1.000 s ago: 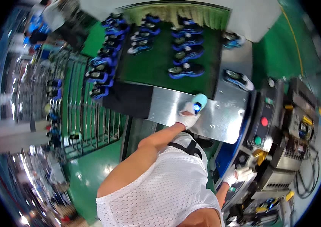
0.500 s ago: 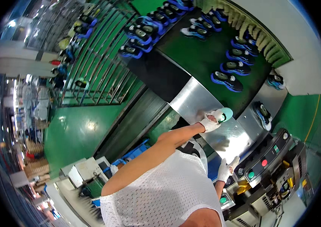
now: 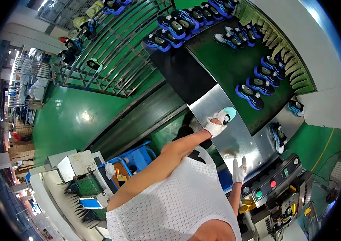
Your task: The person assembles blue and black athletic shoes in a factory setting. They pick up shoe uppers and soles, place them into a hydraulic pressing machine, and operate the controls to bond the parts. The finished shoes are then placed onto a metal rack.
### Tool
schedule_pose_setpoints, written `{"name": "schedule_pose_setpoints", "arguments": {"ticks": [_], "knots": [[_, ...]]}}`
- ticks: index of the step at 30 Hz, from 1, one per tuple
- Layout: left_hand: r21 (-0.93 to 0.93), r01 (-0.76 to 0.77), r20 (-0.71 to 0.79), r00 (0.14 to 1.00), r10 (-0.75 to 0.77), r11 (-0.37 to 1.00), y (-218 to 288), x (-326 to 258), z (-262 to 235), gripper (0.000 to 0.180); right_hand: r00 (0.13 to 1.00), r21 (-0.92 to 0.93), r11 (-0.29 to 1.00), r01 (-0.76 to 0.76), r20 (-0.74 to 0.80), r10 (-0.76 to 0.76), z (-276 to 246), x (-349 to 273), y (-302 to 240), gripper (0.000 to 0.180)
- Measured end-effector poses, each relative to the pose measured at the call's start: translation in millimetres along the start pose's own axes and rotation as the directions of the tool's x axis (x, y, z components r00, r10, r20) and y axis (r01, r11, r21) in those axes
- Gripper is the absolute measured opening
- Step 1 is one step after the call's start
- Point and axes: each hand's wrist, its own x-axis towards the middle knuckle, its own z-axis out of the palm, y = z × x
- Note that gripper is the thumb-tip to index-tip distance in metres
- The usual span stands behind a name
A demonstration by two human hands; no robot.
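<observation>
In my left hand (image 3: 215,126), which wears a white glove, is a flat, rounded, pale mint-green piece that looks like a shoe insole (image 3: 230,113). A dark and white patch shows beside my fingers. I hold it over the bare metal plate (image 3: 218,100) at the front of the green conveyor belt. My right hand (image 3: 239,170), also gloved in white, holds nothing. Its fingers are spread at the plate's near right end, left of the control panel (image 3: 275,181). A blue and black sneaker (image 3: 278,137) stands on the metal ledge to the right.
Several blue and black sneakers (image 3: 249,97) sit on the belt before a fringed machine opening (image 3: 291,60). More sneakers (image 3: 174,26) line the far left side by a metal rack (image 3: 110,60). A blue cart (image 3: 138,156) stands left of my body, near another machine (image 3: 78,168).
The view has turned, so the belt and sneakers sit farther right. My left hand keeps the insole-like piece. My right hand's fingers have spread out near the plate.
</observation>
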Motion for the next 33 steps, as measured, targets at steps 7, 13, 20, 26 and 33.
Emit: {"name": "schedule_pose_setpoints", "arguments": {"ticks": [7,13,20,26,33], "knots": [[-0.216,-0.133,-0.037,0.991,0.128,0.967,-31,0,-142,0.078,0.995,0.299,0.951,0.076,0.034,-0.091,41,53,-90,0.074],[-0.31,0.182,-0.87,0.341,-0.355,0.933,-253,-11,-366,0.067,0.999,0.619,0.785,-0.011,-0.031,0.039,111,80,-185,0.055],[-0.495,0.661,-0.75,0.002,-0.661,0.564,-400,-32,-618,0.106,0.872,0.375,0.895,-0.24,-0.323,0.369,153,135,-146,0.038],[-0.723,0.432,-0.529,0.155,-0.834,0.539,-472,-42,-645,0.067,0.89,0.257,0.907,-0.333,-0.231,0.393,127,103,-289,0.05],[-0.179,0.682,-0.715,0.404,-0.57,0.709,-335,-35,-586,0.077,0.889,0.208,0.922,-0.328,-0.263,0.375,147,106,-284,0.084]]}}
